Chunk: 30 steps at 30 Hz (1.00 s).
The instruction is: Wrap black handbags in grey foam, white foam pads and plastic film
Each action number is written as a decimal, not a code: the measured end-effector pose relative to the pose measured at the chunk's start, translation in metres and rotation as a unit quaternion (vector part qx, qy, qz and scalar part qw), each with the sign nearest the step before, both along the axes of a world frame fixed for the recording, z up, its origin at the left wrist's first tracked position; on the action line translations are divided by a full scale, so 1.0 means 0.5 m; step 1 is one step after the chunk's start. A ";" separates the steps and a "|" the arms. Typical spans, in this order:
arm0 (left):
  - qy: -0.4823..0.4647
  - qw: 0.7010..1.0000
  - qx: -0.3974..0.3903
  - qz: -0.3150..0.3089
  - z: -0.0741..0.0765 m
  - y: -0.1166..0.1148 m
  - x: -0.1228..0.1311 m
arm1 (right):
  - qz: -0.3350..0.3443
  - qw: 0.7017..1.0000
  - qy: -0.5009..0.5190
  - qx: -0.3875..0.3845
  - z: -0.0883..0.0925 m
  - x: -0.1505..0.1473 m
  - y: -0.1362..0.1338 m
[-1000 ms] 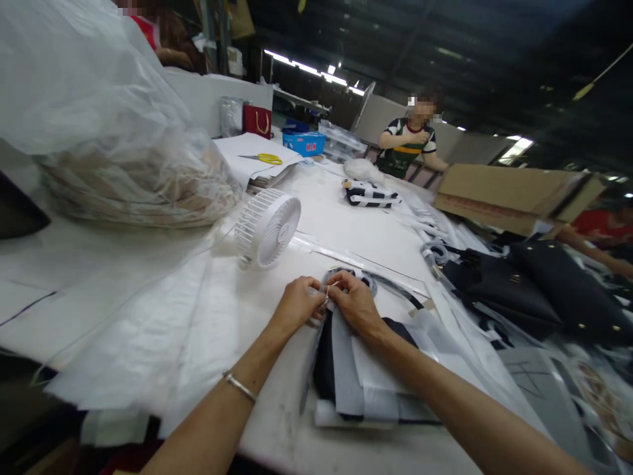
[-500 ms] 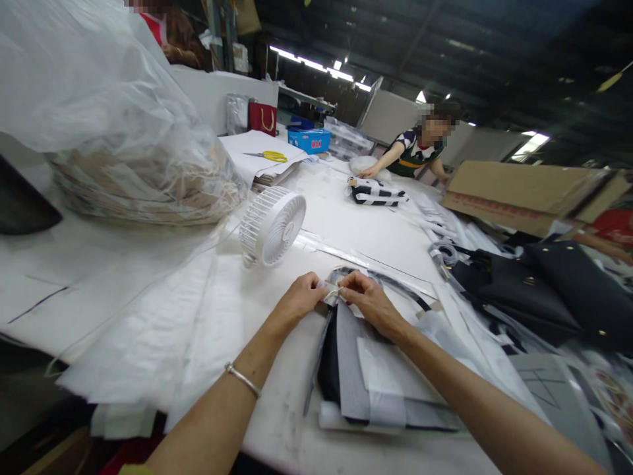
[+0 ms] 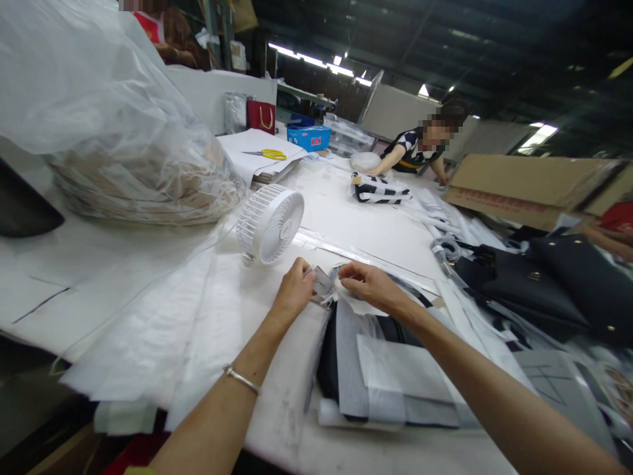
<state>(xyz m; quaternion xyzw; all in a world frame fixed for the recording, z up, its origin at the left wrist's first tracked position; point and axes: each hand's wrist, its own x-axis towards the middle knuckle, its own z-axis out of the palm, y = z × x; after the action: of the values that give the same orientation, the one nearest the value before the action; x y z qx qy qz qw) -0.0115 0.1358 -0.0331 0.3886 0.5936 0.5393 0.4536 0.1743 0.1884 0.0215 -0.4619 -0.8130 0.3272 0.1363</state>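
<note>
My left hand (image 3: 295,290) and my right hand (image 3: 368,285) meet over the top end of a dark bag (image 3: 332,356) wrapped in grey and white tissue paper (image 3: 400,382), lying on the white table (image 3: 370,227). Both hands are closed in a pinch on a small pale tag (image 3: 324,285) at the bag's top. A silver bangle sits on my left wrist. A dark strap curves off to the right behind my right hand.
A small white fan (image 3: 270,224) stands just beyond my hands. A big plastic sack of beige goods (image 3: 138,171) fills the left. Black handbags (image 3: 534,284) and a cardboard box (image 3: 529,188) lie at right. Yellow scissors (image 3: 270,154) rest on paper. A person in stripes handles a striped bundle (image 3: 378,190).
My hands have shifted slightly away from me and spread apart a little, pulling the small tag between them. The person opposite leaned toward the striped bundle.
</note>
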 end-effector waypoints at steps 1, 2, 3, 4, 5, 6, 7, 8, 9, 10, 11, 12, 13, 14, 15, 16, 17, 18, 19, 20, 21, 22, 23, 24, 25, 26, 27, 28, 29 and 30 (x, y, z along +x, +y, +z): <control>-0.012 1.000 0.011 0.001 0.003 0.000 -0.002 | -0.011 1.000 0.011 -0.019 0.002 -0.006 0.002; -0.028 0.999 0.020 0.002 0.005 0.000 -0.005 | -0.008 0.999 0.016 -0.033 0.001 -0.013 0.003; -0.044 0.999 0.025 0.004 0.007 0.000 -0.009 | 0.006 0.999 0.013 -0.040 -0.003 -0.020 0.003; -0.059 0.998 0.028 0.008 0.008 0.000 -0.014 | 0.023 0.999 0.006 -0.040 -0.009 -0.028 0.002; -0.076 0.997 0.028 0.011 0.010 -0.002 -0.018 | 0.040 0.999 -0.005 -0.031 -0.017 -0.034 0.000; -0.095 0.995 0.028 0.010 0.012 -0.004 -0.023 | 0.050 0.999 -0.016 -0.013 -0.024 -0.039 0.000; -0.114 0.993 0.029 0.004 0.015 -0.008 -0.026 | 0.055 0.998 -0.026 0.008 -0.031 -0.043 -0.001; -0.132 0.991 0.031 -0.009 0.018 -0.012 -0.029 | 0.053 0.998 -0.032 0.022 -0.035 -0.045 -0.001; -0.146 0.988 0.033 -0.037 0.023 -0.017 -0.031 | 0.049 0.998 -0.033 0.016 -0.036 -0.045 0.000; -0.152 0.985 0.034 -0.078 0.027 -0.022 -0.033 | 0.049 0.998 -0.027 -0.012 -0.033 -0.044 0.001; -0.147 0.980 0.033 -0.130 0.032 -0.027 -0.035 | 0.055 0.996 -0.012 -0.063 -0.025 -0.041 0.003; -0.130 0.973 0.030 -0.187 0.036 -0.031 -0.036 | 0.063 0.990 0.011 -0.127 -0.014 -0.036 0.004; -0.107 0.964 0.025 -0.242 0.039 -0.035 -0.038 | 0.070 0.979 0.038 -0.188 0.001 -0.029 0.004; -0.079 0.954 0.018 -0.287 0.042 -0.038 -0.040 | 0.070 0.968 0.065 -0.232 0.019 -0.019 0.003; -0.046 0.947 0.010 -0.319 0.043 -0.040 -0.042 | 0.058 0.962 0.089 -0.250 0.038 -0.007 0.001; -0.012 0.941 0.002 -0.337 0.043 -0.042 -0.044 | 0.036 0.962 0.110 -0.246 0.059 0.008 -0.004; 0.019 0.937 -0.008 -0.349 0.043 -0.042 -0.046 | 0.006 0.966 0.127 -0.226 0.079 0.027 -0.013; 0.044 0.933 -0.021 -0.357 0.041 -0.042 -0.048 | -0.028 0.968 0.144 -0.203 0.099 0.050 -0.025; 0.062 0.930 -0.032 -0.360 0.039 -0.041 -0.050 | -0.057 0.967 0.159 -0.191 0.116 0.077 -0.042; 0.076 0.930 -0.040 -0.358 0.036 -0.039 -0.051 | -0.082 0.963 0.171 -0.191 0.131 0.108 -0.066; 0.088 0.933 -0.041 -0.347 0.033 -0.037 -0.052 | -0.100 0.958 0.176 -0.205 0.141 0.142 -0.096; 0.100 0.938 -0.037 -0.331 0.030 -0.035 -0.052 | -0.112 0.950 0.174 -0.233 0.146 0.178 -0.132; 0.114 0.942 -0.030 -0.313 0.028 -0.034 -0.051 | -0.122 0.942 0.164 -0.268 0.146 0.214 -0.173; 0.128 0.946 -0.021 -0.298 0.026 -0.033 -0.049 | -0.133 0.929 0.150 -0.311 0.139 0.249 -0.218; 0.139 0.947 -0.014 -0.290 0.025 -0.032 -0.046 | -0.154 0.911 0.138 -0.358 0.127 0.282 -0.264; 0.147 0.945 -0.013 -0.291 0.025 -0.033 -0.043 | -0.189 0.888 0.144 -0.394 0.110 0.310 -0.309; 0.153 0.943 -0.015 -0.297 0.026 -0.035 -0.039 | -0.228 0.858 0.160 -0.431 0.089 0.333 -0.352; 0.159 0.939 -0.018 -0.305 0.028 -0.037 -0.036 | -0.270 0.831 0.186 -0.450 0.066 0.350 -0.389; 0.164 0.935 -0.022 -0.313 0.030 -0.039 -0.032 | -0.308 0.804 0.218 -0.460 0.042 0.360 -0.421; 0.169 0.932 -0.025 -0.320 0.032 -0.042 -0.030 | -0.338 0.778 0.253 -0.465 0.021 0.363 -0.445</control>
<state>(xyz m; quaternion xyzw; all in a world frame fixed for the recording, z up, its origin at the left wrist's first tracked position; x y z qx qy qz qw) -0.0263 0.1149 -0.0170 0.6316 0.5190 0.2772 0.5049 0.3557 -0.0341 0.0319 -0.6150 -0.2899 0.7033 0.2078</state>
